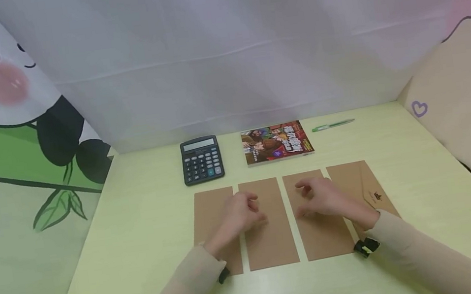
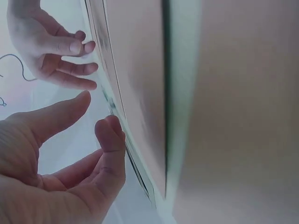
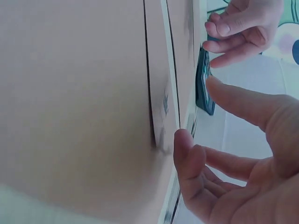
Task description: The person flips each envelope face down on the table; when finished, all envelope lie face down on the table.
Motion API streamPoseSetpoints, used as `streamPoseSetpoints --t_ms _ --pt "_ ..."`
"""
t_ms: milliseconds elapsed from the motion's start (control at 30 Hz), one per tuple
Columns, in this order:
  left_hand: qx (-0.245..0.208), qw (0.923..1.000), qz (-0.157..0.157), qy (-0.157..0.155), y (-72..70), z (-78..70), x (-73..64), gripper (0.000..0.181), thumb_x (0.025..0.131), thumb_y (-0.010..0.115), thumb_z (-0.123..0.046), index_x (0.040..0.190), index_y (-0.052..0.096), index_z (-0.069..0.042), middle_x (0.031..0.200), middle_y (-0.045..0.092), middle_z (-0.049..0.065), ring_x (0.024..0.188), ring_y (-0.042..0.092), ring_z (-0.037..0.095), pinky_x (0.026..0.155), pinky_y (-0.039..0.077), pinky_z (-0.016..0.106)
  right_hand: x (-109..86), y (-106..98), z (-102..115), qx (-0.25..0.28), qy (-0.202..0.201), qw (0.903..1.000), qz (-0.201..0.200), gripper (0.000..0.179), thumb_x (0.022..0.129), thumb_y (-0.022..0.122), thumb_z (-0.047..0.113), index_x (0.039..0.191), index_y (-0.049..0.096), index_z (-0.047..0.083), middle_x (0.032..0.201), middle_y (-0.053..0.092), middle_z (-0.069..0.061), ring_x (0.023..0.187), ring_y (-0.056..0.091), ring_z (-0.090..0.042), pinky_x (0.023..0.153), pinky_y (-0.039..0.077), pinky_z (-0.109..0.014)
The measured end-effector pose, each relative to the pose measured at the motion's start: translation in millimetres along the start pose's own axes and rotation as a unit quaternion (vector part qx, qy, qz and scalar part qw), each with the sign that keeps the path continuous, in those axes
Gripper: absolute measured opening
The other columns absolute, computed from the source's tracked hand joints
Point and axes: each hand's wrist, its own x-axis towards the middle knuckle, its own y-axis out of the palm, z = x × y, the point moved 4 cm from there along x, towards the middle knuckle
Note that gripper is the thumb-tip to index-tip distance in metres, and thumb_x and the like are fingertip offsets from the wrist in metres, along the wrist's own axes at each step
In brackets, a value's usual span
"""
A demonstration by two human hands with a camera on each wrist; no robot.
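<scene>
Brown kraft envelopes lie side by side in a row on the table, several in all. My left hand hovers over the leftmost envelope and the second envelope, thumb and fingers apart with nothing between them. Over the third envelope is my right hand, its fingers loosely bent and holding nothing. The rightmost envelope shows a flap line and a small dark crown print; my right wrist covers part of it. Both wrist views show the left hand and right hand with a gap between thumb and fingers.
Behind the envelopes stand a black calculator, a comic-style book and a green pen, left to right. A white cloth wall closes off the table's far edge. Printed cloth panels rise at both sides.
</scene>
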Motion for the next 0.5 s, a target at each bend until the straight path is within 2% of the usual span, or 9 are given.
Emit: streamPoseSetpoints --t_ms 300,400,500 --pt "-0.01 0.9988 0.023 0.042 23.7 -21.9 8.5 0.052 0.072 0.083 -0.012 0.117 0.063 0.005 0.084 0.064 0.003 0.072 0.057 0.013 0.066 0.049 0.028 -8.1 -13 -16 -0.018 0.042 0.9986 -0.026 0.072 0.071 0.085 0.026 0.127 0.053 -0.005 0.116 0.059 -0.02 0.103 0.056 -0.033 0.083 0.048 -0.045" --pt "0.007 0.9977 0.032 0.059 30.5 -30.0 12.8 0.035 0.072 0.083 -0.015 0.099 0.068 0.002 0.071 0.06 0.0 0.061 0.051 0.01 0.055 0.042 0.024 -11.1 -19 -21 -0.024 0.057 0.9975 -0.032 0.071 0.071 0.086 0.026 0.125 0.054 -0.007 0.114 0.059 -0.02 0.102 0.055 -0.033 0.082 0.048 -0.045" --pt "0.02 0.9965 0.04 0.071 35.3 -35.8 15.9 0.024 0.072 0.083 -0.016 0.078 0.064 -0.003 0.06 0.053 -0.002 0.052 0.044 0.009 0.048 0.033 0.024 -13.4 -24 -25 -0.028 0.065 0.997 -0.031 0.072 0.071 0.086 0.026 0.125 0.053 -0.009 0.114 0.059 -0.021 0.099 0.056 -0.032 0.081 0.049 -0.044"
